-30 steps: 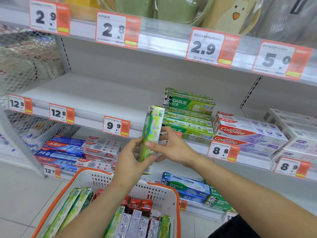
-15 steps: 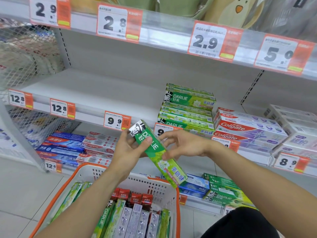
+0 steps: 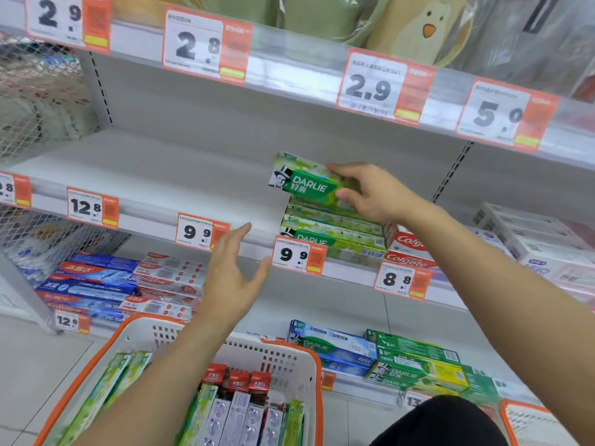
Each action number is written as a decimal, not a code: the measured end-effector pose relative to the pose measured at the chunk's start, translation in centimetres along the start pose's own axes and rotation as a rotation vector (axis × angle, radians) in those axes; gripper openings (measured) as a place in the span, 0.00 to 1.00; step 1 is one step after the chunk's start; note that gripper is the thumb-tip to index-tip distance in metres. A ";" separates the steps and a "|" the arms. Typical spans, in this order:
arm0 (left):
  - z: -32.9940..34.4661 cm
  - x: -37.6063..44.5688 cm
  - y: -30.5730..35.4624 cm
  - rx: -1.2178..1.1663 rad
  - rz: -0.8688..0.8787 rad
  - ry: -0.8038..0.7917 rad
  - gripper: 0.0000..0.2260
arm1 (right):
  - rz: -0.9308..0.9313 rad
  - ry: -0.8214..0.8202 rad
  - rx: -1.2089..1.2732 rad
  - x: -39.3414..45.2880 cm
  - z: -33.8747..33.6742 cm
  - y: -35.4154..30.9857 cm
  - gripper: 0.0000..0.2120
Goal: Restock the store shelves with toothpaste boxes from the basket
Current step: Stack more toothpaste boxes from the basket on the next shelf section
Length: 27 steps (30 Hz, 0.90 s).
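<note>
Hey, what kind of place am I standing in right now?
Most likely a shop's toothpaste aisle: price tags line the shelf edges, stacked Darlie boxes and Colgate boxes fill the shelf, and a shopping basket holds more stock.

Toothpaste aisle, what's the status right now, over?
Right hand gripping green Darlie box over the Darlie stack. Left hand open, empty, above basket. Nothing blocking.

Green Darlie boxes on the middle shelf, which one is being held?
The top green Darlie box, gripped by the right hand above the stack of Darlie boxes; those lie untouched beneath.
</note>
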State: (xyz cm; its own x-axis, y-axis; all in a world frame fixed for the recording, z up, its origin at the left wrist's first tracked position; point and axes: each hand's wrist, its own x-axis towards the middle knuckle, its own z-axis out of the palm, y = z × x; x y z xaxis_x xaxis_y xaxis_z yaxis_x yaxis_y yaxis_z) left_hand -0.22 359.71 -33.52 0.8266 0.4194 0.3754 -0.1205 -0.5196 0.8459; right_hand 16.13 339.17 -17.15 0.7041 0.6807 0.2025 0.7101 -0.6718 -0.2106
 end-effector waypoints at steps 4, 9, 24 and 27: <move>0.7 1.5 -2.0 0.415 0.182 0.007 0.30 | 0.106 -0.105 -0.156 2.0 1.4 3.7 0.26; 1.7 2.1 -3.9 0.575 0.159 -0.029 0.33 | 0.114 -0.097 -0.197 1.3 3.6 5.6 0.26; 3.1 2.2 -4.1 0.504 0.119 0.062 0.29 | 0.151 -0.042 -0.360 1.4 4.5 6.4 0.29; 3.1 2.2 -4.2 0.505 0.112 0.045 0.30 | 0.158 -0.043 -0.371 1.4 4.5 6.2 0.29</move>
State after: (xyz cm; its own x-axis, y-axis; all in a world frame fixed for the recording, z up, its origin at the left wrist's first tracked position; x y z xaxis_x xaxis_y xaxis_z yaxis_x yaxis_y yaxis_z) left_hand 3.78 360.45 -37.43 0.7978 0.3668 0.4785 0.0829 -0.8529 0.5155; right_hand 21.54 337.29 -22.51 0.8095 0.5667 0.1536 0.5530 -0.8237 0.1252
